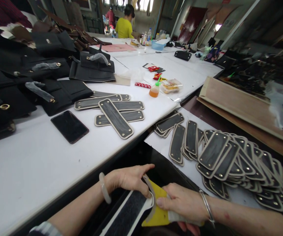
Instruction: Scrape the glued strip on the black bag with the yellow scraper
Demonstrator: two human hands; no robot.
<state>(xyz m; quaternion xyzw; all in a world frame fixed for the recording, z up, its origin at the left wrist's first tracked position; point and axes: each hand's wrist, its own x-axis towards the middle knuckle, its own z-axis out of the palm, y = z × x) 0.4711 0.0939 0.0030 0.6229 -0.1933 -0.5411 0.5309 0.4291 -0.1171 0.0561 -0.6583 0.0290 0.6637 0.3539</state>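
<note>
Holding one long dark pad (129, 213) low in front of the body, the person works at its rounded end. The left hand (129, 178) is curled on the pad near that end, with the thumb pressing down. The right hand (180, 203) is closed around a yellow cloth (160, 209) and holds it against the pad's pale edge. The pad sits below the front of the white table (33, 170), between the two arms.

My guess is that the work is somewhere in the middle. A big heap of pads (230, 160) lies to the right on a lower white sheet, spread out like cards. A small group of pads (117, 113) lies up on the table, some crossed over each other. I cannot tell which group is finished and which one waits, because they all look the same from here. If the big heap is the waiting one, a lot is left to do.

A black phone (69, 126) rests on the table near the small group. Black bags (58, 88) are piled at the left. Farther off stand a little orange bottle (154, 90) and a clear snack box (171, 86). A person in a yellow top (124, 28) is at the far end of the room.
</note>
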